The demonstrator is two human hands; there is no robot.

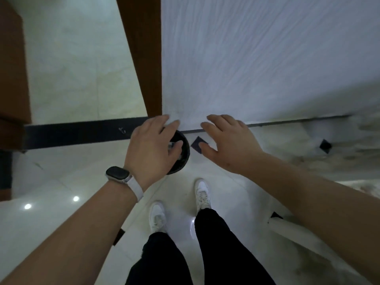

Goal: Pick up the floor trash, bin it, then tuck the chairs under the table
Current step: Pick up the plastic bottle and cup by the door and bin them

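Left hand point(151, 144) hovers over the black bin point(182, 155) on the floor point(67, 177) — grip loose, pale trash point(171, 145) at its fingertips, hold unclear. Right hand point(228, 144) open, empty — beside the bin.

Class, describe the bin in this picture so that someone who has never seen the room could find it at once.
Start at the white wall ahead and follow it down to the dark strip along its foot. Just before that strip, on the pale glossy floor, stands the bin, partly under the left hand. It is the only round black thing; the dark floor inlays nearby are flat squares.
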